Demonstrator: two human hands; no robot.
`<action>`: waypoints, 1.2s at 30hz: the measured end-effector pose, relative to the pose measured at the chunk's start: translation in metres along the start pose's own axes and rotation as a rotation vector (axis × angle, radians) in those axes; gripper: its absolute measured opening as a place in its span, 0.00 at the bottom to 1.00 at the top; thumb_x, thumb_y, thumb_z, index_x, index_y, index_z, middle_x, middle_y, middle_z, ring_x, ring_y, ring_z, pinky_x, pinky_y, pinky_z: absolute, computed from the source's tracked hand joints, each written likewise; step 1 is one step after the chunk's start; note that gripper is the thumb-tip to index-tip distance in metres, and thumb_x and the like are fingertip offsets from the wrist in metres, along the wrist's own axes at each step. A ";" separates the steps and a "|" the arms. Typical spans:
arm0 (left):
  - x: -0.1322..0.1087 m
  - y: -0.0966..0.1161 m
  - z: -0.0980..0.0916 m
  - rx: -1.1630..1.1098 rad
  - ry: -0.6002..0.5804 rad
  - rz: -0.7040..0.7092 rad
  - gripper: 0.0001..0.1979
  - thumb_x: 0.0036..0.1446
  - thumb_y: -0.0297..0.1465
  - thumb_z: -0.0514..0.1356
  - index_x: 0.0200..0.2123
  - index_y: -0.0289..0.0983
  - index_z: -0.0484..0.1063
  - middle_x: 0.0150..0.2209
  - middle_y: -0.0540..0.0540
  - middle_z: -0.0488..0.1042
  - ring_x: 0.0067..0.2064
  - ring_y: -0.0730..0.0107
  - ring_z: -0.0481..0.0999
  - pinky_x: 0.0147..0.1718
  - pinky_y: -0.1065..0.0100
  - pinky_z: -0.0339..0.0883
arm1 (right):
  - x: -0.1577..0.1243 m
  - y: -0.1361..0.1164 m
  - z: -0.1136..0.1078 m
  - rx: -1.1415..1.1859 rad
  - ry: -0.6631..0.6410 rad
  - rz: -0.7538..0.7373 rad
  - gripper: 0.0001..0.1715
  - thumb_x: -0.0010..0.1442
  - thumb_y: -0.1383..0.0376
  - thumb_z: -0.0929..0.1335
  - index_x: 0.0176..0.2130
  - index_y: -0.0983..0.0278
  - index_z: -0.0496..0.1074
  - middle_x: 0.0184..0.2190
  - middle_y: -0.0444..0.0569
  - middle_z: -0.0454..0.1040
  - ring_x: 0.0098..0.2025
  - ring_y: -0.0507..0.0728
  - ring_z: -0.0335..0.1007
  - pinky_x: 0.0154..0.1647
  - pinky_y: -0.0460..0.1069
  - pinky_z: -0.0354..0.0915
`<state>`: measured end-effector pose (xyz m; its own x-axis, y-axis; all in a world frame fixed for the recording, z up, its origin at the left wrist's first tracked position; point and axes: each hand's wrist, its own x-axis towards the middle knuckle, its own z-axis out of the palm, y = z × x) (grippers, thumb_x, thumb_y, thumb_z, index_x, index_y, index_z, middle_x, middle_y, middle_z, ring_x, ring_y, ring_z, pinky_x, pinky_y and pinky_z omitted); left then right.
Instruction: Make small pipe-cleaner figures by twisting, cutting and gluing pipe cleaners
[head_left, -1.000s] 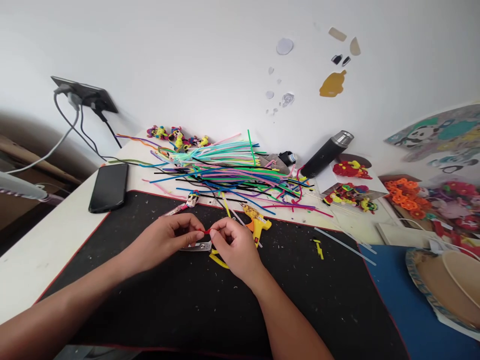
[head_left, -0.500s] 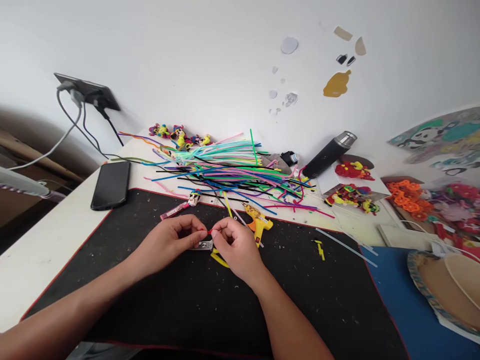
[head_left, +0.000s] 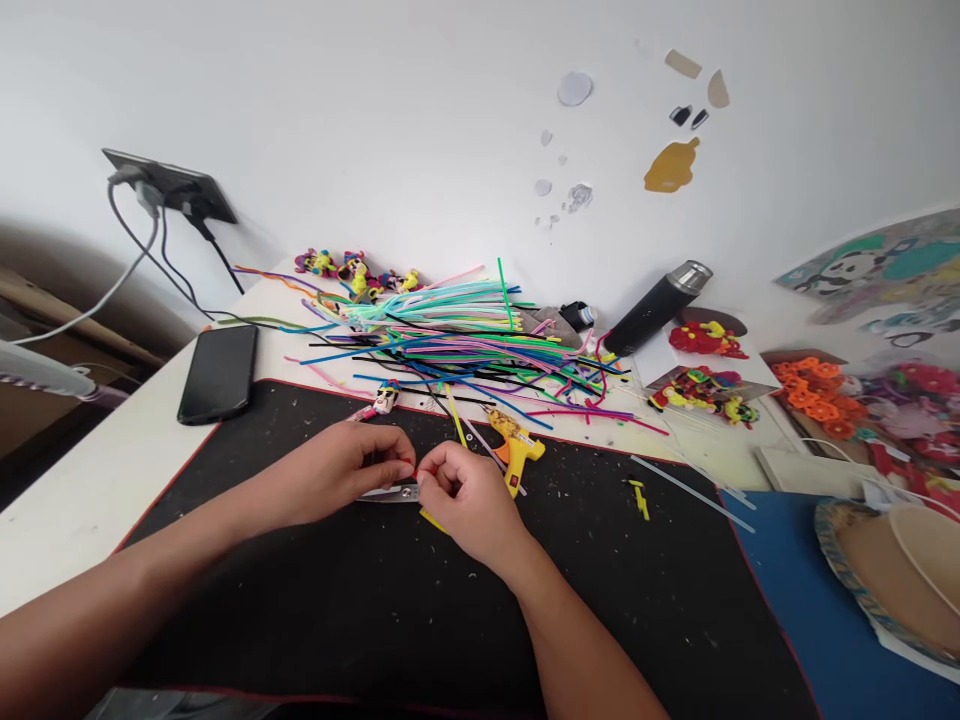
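Both my hands meet over a black mat. My left hand and my right hand each pinch an end of a short red pipe cleaner piece, fingertips almost touching. Under them lie a small metal tool and a yellow strip. A yellow glue gun rests just beyond my right hand. A heap of coloured pipe cleaners covers the table behind.
A black phone lies at the left by cables and a wall socket. A dark flask lies at the back right. Small colourful figures, orange flowers and a woven plate crowd the right.
My two hands have drawn a little closer together, so less of the red piece shows between the fingertips. The view shifted slightly.
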<state>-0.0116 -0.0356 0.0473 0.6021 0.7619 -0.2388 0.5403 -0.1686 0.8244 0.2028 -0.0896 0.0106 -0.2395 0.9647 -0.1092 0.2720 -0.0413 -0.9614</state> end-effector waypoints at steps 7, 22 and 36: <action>-0.009 -0.006 0.022 -0.292 0.164 -0.108 0.23 0.62 0.53 0.64 0.33 0.39 0.75 0.26 0.52 0.72 0.29 0.69 0.68 0.30 0.69 0.62 | 0.001 0.004 0.001 0.108 0.051 -0.011 0.06 0.67 0.60 0.70 0.38 0.60 0.74 0.22 0.38 0.66 0.24 0.51 0.60 0.26 0.47 0.57; -0.010 0.001 0.029 -0.320 0.239 -0.131 0.25 0.59 0.57 0.64 0.33 0.38 0.77 0.25 0.52 0.72 0.28 0.69 0.69 0.28 0.68 0.64 | 0.003 0.008 0.002 0.133 0.064 -0.029 0.09 0.67 0.58 0.70 0.39 0.61 0.74 0.23 0.39 0.68 0.24 0.51 0.62 0.27 0.47 0.58; -0.010 0.001 0.033 -0.391 0.242 -0.147 0.25 0.57 0.55 0.66 0.36 0.37 0.79 0.26 0.50 0.73 0.28 0.70 0.68 0.26 0.70 0.62 | 0.001 0.003 0.002 0.121 0.099 -0.015 0.06 0.63 0.61 0.70 0.36 0.60 0.71 0.19 0.35 0.60 0.21 0.50 0.54 0.24 0.47 0.53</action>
<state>0.0020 -0.0641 0.0341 0.3568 0.8914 -0.2794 0.3200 0.1644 0.9330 0.2017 -0.0897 0.0076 -0.1478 0.9862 -0.0749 0.1532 -0.0519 -0.9868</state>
